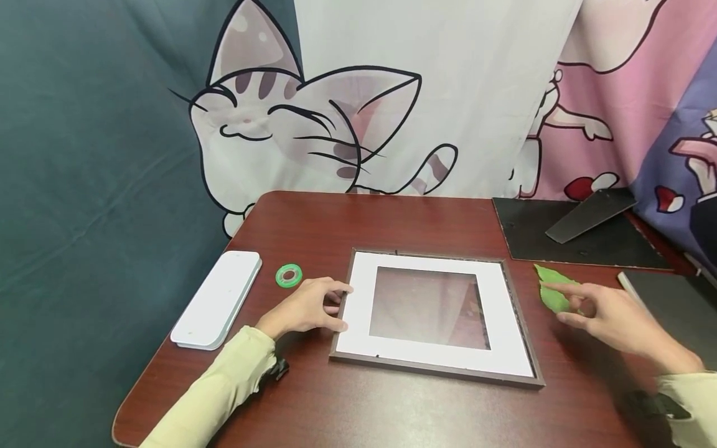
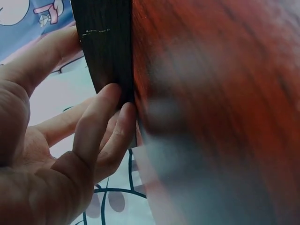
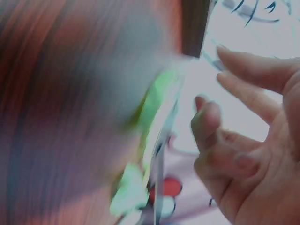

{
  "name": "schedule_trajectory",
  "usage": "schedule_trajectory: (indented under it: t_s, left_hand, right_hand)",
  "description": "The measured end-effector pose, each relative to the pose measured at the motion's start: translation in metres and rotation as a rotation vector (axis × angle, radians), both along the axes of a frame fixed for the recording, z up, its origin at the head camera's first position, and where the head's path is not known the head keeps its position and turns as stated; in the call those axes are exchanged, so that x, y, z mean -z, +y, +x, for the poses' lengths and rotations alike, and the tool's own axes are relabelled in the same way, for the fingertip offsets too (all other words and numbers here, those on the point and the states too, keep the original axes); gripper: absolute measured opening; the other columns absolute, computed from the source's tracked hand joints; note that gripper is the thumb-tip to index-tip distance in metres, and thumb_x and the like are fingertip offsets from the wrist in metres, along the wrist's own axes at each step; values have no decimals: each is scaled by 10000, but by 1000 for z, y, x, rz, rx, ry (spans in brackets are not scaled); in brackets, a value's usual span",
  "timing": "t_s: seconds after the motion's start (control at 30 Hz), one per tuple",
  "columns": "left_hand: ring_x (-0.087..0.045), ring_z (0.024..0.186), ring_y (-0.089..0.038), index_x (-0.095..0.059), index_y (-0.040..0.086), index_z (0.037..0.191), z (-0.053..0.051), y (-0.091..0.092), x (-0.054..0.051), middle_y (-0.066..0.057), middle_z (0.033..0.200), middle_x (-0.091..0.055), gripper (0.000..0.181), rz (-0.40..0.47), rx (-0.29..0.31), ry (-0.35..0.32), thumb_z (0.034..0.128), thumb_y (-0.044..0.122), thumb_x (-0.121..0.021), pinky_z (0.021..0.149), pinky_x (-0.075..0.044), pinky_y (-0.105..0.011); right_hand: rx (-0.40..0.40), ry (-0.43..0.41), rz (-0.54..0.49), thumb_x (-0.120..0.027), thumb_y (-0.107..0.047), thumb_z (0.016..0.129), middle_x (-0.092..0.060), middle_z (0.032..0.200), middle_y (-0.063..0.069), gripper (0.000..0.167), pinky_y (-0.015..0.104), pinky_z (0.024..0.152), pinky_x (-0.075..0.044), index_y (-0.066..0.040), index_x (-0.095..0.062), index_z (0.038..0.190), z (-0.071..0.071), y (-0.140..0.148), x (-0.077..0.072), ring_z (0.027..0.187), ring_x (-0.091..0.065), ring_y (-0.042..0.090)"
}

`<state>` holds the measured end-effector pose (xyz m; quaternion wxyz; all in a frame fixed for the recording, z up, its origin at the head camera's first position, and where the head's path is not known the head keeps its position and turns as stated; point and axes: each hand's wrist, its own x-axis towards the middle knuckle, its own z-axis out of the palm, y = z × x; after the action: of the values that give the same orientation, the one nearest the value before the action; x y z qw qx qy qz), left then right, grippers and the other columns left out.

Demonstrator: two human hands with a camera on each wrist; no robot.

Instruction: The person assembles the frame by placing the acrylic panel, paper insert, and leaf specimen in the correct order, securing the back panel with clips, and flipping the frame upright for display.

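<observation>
A dark-edged picture frame (image 1: 437, 367) with a white mat (image 1: 358, 298) lies flat on the table, a pane in its rectangular window. My left hand (image 1: 310, 305) is at its left side, fingertips touching the edge. In the left wrist view, the left hand's fingers (image 2: 108, 101) lie against the dark side of the frame (image 2: 105, 42), not wrapped round it. Right of the frame, my right hand (image 1: 610, 317) hovers at a green leaf (image 1: 554, 298), index finger extended. The right wrist view shows the right hand (image 3: 248, 150) apart from the blurred leaf (image 3: 157, 101).
On the left lie a long white box (image 1: 218, 298) and a green tape roll (image 1: 289, 275). A black backing board (image 1: 526, 230) with a stand leg (image 1: 588, 218) lies at the back right. Another dark flat item (image 1: 683, 305) lies beyond the right hand. Printed curtains (image 1: 476, 93) hang behind the table.
</observation>
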<state>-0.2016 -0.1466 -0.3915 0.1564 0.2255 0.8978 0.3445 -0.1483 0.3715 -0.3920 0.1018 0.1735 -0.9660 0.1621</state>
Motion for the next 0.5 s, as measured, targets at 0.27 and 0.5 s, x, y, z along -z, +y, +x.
schedule_trajectory:
  t_s: [0.27,0.5]
  left_hand:
    - [-572,602,-73,-590,146,1361,-2,-2,2,21,728,-644,673,-32,10,-30,750,183,-869,614,-477,-234]
    - [-597,578,-88,-572,119,1374,-3,0,0,2,741,-643,680,-27,16,-38,761,158,-863,627,-492,-250]
  right_hand:
    - [106,-112,183,-850,-81,672,-507,749,-125,537,302,604,-347,-137,-713,1188,1,35,10,675,-418,17]
    - [82,-32,187,-695,40,672,-402,634,-163,424,254,611,-271,-179,-757,1029,-3,33,10,626,-331,-29]
